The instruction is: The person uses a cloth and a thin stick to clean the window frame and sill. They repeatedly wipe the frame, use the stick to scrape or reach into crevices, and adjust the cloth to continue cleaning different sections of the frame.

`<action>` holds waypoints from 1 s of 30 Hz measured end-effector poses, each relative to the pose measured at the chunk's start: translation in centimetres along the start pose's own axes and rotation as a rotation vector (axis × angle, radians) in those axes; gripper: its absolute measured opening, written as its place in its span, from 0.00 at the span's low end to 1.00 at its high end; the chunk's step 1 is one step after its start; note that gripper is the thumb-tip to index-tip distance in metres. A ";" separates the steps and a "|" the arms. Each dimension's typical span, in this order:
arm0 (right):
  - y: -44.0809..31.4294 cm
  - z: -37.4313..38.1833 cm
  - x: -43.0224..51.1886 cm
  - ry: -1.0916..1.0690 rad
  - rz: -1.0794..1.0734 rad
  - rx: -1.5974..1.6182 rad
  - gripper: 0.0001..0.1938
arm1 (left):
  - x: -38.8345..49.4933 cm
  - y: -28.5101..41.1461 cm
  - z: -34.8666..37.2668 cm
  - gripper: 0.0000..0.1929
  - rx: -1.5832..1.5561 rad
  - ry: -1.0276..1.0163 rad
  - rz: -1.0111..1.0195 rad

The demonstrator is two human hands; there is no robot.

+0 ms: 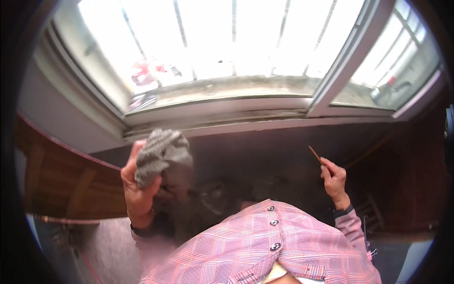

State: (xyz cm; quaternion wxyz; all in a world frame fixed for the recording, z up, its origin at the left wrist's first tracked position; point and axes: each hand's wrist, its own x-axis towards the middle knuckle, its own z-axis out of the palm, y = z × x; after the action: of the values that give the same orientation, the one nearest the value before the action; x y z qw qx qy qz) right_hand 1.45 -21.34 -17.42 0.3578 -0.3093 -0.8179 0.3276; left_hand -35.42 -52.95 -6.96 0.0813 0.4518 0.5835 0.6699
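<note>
My left hand [140, 188] grips a bunched grey cloth [163, 152], raised at the left just below the window sill's near edge. Over at the right, my right hand [333, 177] pinches a thin brown stick [314, 154] between thumb and fingers, its tip pointing up and left. Between the hands lies a dark, glossy surface that shows dim reflections. Beyond it runs the window's sliding track [220, 119], with dirt along its grooves. The stick and the cloth are both apart from the track.
A window frame post [349, 60] stands at the right of the opening, and upright bars [234, 35] cross the bright outside. Curved wooden furniture [71, 174] borders the left. A glazed pane [393, 74] is at the upper right.
</note>
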 end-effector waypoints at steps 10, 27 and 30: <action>3.4 4.4 -1.8 -0.180 0.020 0.136 0.12 | 3.6 -2.6 -5.9 0.12 0.396 0.454 0.015; -16.2 -2.2 15.5 -0.185 -0.896 -0.174 0.08 | 6.7 -3.3 -0.5 0.11 0.463 0.333 0.136; -25.1 -2.8 18.5 -0.217 -0.932 -0.171 0.09 | 6.3 -2.5 0.8 0.13 0.320 0.297 0.166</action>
State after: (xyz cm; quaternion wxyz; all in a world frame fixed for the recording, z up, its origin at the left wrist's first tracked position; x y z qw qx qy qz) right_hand -13.38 -21.64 10.18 0.3523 0.0974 -0.9260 0.0946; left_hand -39.53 -47.61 -5.91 -0.1336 0.4017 0.6489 0.6323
